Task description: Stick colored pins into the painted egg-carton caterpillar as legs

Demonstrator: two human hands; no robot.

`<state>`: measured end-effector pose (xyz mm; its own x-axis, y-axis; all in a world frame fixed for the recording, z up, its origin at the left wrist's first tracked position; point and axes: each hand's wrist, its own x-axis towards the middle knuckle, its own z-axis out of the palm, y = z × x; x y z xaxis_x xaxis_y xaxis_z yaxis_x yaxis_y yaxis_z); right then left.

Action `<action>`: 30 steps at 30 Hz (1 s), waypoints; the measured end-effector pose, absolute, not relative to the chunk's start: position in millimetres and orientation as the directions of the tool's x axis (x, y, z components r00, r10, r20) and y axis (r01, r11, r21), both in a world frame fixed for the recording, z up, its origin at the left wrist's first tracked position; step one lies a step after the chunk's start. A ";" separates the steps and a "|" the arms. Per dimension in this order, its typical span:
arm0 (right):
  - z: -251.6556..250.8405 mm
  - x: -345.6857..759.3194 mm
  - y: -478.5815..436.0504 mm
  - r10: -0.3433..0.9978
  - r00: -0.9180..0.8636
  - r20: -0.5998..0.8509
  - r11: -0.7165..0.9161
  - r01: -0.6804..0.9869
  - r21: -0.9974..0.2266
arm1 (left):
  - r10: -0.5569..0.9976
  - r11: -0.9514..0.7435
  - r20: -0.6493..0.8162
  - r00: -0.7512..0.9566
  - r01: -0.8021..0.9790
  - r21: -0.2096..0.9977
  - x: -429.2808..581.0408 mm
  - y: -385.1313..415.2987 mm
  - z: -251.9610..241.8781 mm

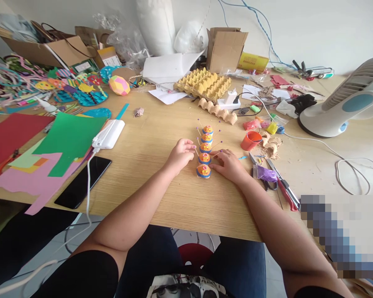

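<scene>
A row of several orange egg-carton cups [204, 159] runs away from me, each with a blue band, yellow eyes and a pink mouth. Thin sticks with purple tips [219, 130] rise from both sides of the cups. My left hand [180, 157] is just left of the row, fingers curved and apart, its fingertips beside a purple-tipped stick. On the other side, my right hand [229, 164] rests on the table with its thumb and forefinger spread against the nearer cups. Part of a stick is hidden at its fingers.
Right of the row are a red cup [250, 140], a purple packet [266, 174], scissors, and a red cutter knife [288, 192]. A white fan [345, 99] stands farther right. Yellow egg trays [203, 82] lie behind. Leftward are a phone [83, 182], power bank [108, 134] and coloured sheets [68, 134].
</scene>
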<state>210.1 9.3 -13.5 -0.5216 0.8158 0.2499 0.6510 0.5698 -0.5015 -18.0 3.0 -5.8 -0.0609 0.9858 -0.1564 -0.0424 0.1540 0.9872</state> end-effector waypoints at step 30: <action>-17.0 206.4 10.3 0.832 -0.500 0.242 0.551 0.684 -0.478 | 0.961 0.272 -0.275 0.024 -0.254 0.928 -13.6 1.6 -8.8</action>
